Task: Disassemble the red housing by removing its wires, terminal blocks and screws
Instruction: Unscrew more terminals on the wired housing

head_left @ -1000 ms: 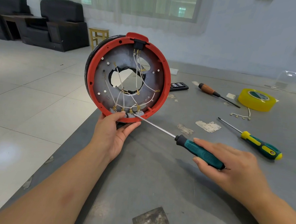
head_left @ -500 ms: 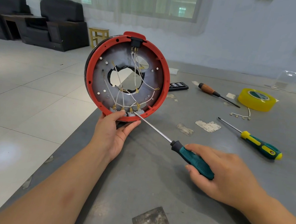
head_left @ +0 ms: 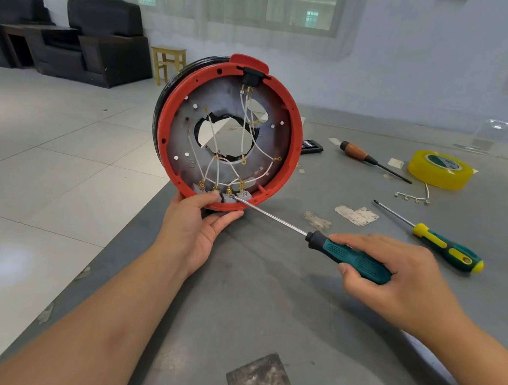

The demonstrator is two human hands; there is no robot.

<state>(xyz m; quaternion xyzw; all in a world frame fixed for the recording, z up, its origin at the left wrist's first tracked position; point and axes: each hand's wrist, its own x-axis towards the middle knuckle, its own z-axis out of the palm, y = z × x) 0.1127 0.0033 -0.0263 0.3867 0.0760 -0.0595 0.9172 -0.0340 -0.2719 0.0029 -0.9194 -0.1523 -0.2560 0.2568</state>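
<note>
A grey worktable (head_left: 266, 303) fills the foreground of a tiled room with two black armchairs (head_left: 105, 42) and a yellow stool (head_left: 168, 61) at the back wall. The round red housing (head_left: 227, 131) stands on its edge near the table's 11 o'clock corner, open face toward the camera, its black socket (head_left: 252, 77) at 12 o'clock. White wires (head_left: 241, 147) loop down to four grey terminal blocks (head_left: 230, 197) in a row at 6 o'clock. The left hand (head_left: 199, 227) grips the lower rim, thumb over it. The right hand (head_left: 394, 279) is wrapped round the handle of a teal screwdriver (head_left: 355, 259), whose shaft runs from 4 o'clock up toward 10 o'clock, tip on the third block. Three screwdrivers show in all: a yellow-and-green one (head_left: 447, 247) and a wooden-handled one (head_left: 357, 154) lie at 2 o'clock, beside one roll of yellow tape (head_left: 440, 169) and one loose wire strip (head_left: 412, 197).
</note>
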